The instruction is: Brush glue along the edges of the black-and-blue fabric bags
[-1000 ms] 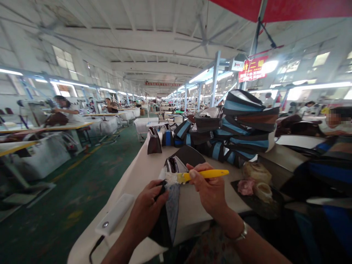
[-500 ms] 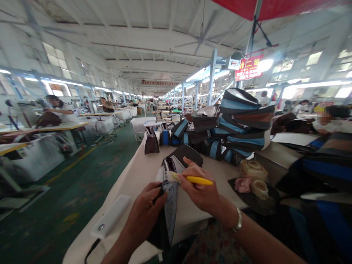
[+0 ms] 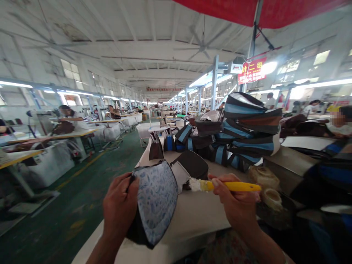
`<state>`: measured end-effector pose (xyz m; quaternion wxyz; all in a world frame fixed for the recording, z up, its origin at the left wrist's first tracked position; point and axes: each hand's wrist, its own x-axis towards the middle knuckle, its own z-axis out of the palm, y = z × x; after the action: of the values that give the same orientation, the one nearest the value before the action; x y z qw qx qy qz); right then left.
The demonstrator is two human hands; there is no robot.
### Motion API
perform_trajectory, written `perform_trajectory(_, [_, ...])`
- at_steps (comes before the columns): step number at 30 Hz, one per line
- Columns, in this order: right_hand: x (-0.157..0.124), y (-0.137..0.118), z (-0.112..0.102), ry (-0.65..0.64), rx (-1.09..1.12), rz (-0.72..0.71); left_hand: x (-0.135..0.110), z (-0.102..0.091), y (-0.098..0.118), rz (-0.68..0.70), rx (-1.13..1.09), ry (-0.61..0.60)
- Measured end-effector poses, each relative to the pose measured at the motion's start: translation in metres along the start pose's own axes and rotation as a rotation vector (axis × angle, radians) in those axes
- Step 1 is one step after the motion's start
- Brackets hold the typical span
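Observation:
My left hand [image 3: 119, 205] grips the edge of a curved bag panel [image 3: 156, 200], dark outside with a blue patterned lining turned toward me. It is raised above the white worktable [image 3: 189, 216]. My right hand [image 3: 238, 207] is closed round a yellow-handled brush [image 3: 228, 186]. The brush's white bristles point left, just right of the panel and apart from it. More dark panels [image 3: 189, 165] lie on the table behind.
Pots of glue [image 3: 271, 198] stand on a dark tray at my right. A tall pile of blue and brown bag pieces [image 3: 244, 128] fills the table beyond. A seated person [image 3: 339, 121] is far right. Other people work at tables [image 3: 68, 126] across the green aisle on the left.
My left hand has lifted the panel and turned its lining toward me. The brush has come off the panel's edge and moved right. The white box by my left arm is out of view.

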<state>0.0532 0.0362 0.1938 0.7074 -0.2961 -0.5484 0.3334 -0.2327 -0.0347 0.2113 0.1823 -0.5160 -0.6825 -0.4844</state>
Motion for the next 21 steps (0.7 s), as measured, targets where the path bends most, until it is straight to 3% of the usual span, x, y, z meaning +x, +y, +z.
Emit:
perform_trajectory(3, [0.0, 0.012, -0.026, 0.105, -0.042, 0.106, 0.03, 0.005, -0.013, 0.048, 0.071, 0.126])
perform_trajectory(5, [0.003, 0.022, -0.04, 0.196, 0.002, 0.173, 0.047, 0.023, -0.025, 0.07, 0.098, 0.189])
perform_trajectory(7, [0.008, 0.032, -0.05, 0.277, 0.069, 0.22, 0.056, 0.054, -0.042, 0.072, 0.106, 0.214])
perform_trajectory(9, [0.012, 0.04, -0.057, 0.322, 0.109, 0.241, 0.056, 0.093, -0.063, 0.06, 0.089, 0.163])
perform_trajectory(12, [0.017, 0.052, -0.067, 0.343, 0.122, 0.253, 0.037, 0.146, -0.092, 0.009, 0.042, 0.051])
perform_trajectory(14, [0.02, 0.058, -0.073, 0.344, 0.126, 0.265, 0.021, 0.168, -0.101, -0.062, 0.02, 0.001])
perform_trajectory(17, [0.026, 0.064, -0.083, 0.364, 0.15, 0.276, -0.001, 0.179, -0.092, -0.201, 0.017, 0.006])
perform_trajectory(19, [0.032, 0.064, -0.087, 0.415, 0.186, 0.284, -0.016, 0.183, -0.071, -0.288, -0.003, -0.015])
perform_trajectory(21, [0.038, 0.062, -0.089, 0.471, 0.212, 0.297, -0.036, 0.196, -0.041, -0.384, -0.069, -0.123])
